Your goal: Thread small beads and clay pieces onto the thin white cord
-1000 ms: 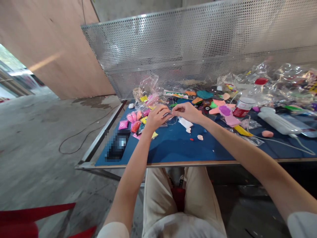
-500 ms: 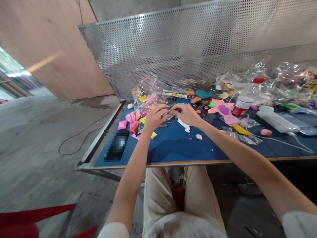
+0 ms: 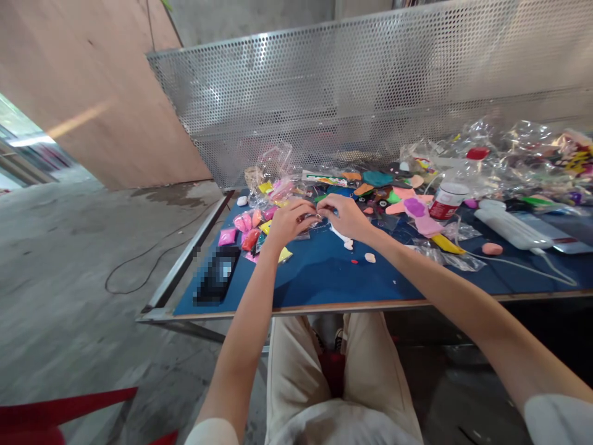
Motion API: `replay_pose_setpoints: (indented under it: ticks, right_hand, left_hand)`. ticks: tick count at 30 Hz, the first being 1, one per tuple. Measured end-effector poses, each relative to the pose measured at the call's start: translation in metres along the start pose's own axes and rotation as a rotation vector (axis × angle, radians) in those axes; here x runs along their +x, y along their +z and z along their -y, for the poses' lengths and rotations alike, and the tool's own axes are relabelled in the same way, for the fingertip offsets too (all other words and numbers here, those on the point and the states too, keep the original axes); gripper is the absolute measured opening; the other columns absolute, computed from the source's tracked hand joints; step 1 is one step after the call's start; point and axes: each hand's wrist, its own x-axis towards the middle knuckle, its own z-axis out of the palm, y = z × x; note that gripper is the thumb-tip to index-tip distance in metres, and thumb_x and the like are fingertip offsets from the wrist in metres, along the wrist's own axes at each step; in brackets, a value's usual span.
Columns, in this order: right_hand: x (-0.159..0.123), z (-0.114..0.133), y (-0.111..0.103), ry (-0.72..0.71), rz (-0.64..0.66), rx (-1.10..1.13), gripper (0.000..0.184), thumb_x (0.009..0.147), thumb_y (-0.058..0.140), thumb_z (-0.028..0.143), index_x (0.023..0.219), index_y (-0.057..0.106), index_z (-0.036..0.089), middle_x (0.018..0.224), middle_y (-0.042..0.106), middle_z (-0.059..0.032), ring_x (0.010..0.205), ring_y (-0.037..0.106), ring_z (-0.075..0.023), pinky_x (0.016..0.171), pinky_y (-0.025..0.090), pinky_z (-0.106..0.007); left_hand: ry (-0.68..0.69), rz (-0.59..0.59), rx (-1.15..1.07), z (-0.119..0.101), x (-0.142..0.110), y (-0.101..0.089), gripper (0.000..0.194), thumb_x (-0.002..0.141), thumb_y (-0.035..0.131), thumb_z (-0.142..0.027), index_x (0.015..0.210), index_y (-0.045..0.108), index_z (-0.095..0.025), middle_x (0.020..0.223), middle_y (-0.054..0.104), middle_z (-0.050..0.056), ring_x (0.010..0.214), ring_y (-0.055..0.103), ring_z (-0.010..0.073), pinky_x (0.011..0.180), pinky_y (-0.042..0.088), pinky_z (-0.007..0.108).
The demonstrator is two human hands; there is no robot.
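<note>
My left hand [image 3: 291, 221] and my right hand [image 3: 341, 215] meet above the blue table top [image 3: 324, 281], fingertips nearly touching. The fingers of both are curled in a pinch, and whatever sits between them is too small or hidden to name. Just under my right hand lies a white piece of modelling clay [image 3: 341, 233], partly covered. A small white lump [image 3: 370, 258] and a tiny red bit [image 3: 354, 261] rest nearer the front edge. Beside my left hand are several small packets of coloured clay, among them a pink packet [image 3: 227, 236] and a red packet [image 3: 251, 238].
At the left corner lies a dark, pixelated phone-like object [image 3: 217, 275]. To the right stand a white-and-red tub [image 3: 447, 200], a white device with a cable [image 3: 512, 227] and crumpled clear bags [image 3: 523, 148]. A perforated metal panel [image 3: 296, 93] runs along the back.
The view has shifted slightly, moving the table's things a little left and down. Both hands keep their pinch at the same spot, with only small finger movements.
</note>
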Motion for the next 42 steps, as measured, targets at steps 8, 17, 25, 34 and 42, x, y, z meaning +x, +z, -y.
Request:
replay_pose_setpoints:
  ticks: [8, 17, 25, 34, 42]
  right_hand:
    - [0.003, 0.004, 0.004, -0.067, -0.049, -0.005, 0.023, 0.098, 0.049, 0.022, 0.092, 0.071, 0.022, 0.098, 0.071, -0.0098, 0.091, 0.063, -0.0232, 0.086, 0.049, -0.037]
    - [0.013, -0.008, 0.008, 0.129, -0.051, 0.107, 0.015, 0.088, 0.059, 0.024, 0.084, 0.072, 0.02, 0.084, 0.072, -0.0079, 0.076, 0.065, -0.0225, 0.075, 0.05, -0.036]
    - [0.008, -0.007, 0.006, 0.191, -0.13, 0.2, 0.017, 0.088, 0.061, 0.032, 0.084, 0.072, 0.02, 0.087, 0.075, -0.0074, 0.078, 0.068, -0.0217, 0.076, 0.053, -0.036]
    - [0.0, 0.001, 0.002, 0.165, -0.071, 0.185, 0.017, 0.089, 0.058, 0.029, 0.086, 0.071, 0.02, 0.084, 0.075, -0.0062, 0.074, 0.065, -0.0202, 0.074, 0.05, -0.035]
    - [-0.005, 0.002, 0.011, 0.174, -0.033, 0.144, 0.016, 0.087, 0.057, 0.022, 0.086, 0.073, 0.02, 0.085, 0.076, -0.0065, 0.076, 0.066, -0.0201, 0.074, 0.05, -0.034]
  left_hand:
    - [-0.1, -0.049, 0.017, -0.003, 0.006, -0.004, 0.04, 0.1, 0.056, -0.054, 0.086, 0.077, -0.023, 0.095, 0.079, 0.005, 0.088, 0.073, 0.0169, 0.077, 0.054, 0.028]
    - [-0.116, -0.136, 0.218, -0.019, 0.004, -0.021, 0.036, 0.099, 0.06, -0.054, 0.104, 0.077, -0.024, 0.107, 0.081, 0.006, 0.094, 0.076, 0.0212, 0.072, 0.054, 0.031]
    - [-0.179, -0.217, 0.219, -0.027, 0.007, -0.03, 0.062, 0.083, 0.072, -0.068, 0.127, 0.065, -0.025, 0.115, 0.075, 0.008, 0.111, 0.067, 0.0275, 0.101, 0.048, 0.042]
    - [-0.148, -0.19, 0.225, -0.024, 0.014, -0.013, 0.037, 0.087, 0.073, -0.061, 0.094, 0.071, -0.025, 0.113, 0.074, 0.009, 0.12, 0.059, 0.0326, 0.105, 0.041, 0.051]
    - [-0.272, -0.123, 0.166, -0.021, 0.006, -0.006, 0.028, 0.082, 0.08, -0.047, 0.071, 0.068, -0.024, 0.077, 0.076, 0.002, 0.088, 0.07, 0.026, 0.105, 0.042, 0.052]
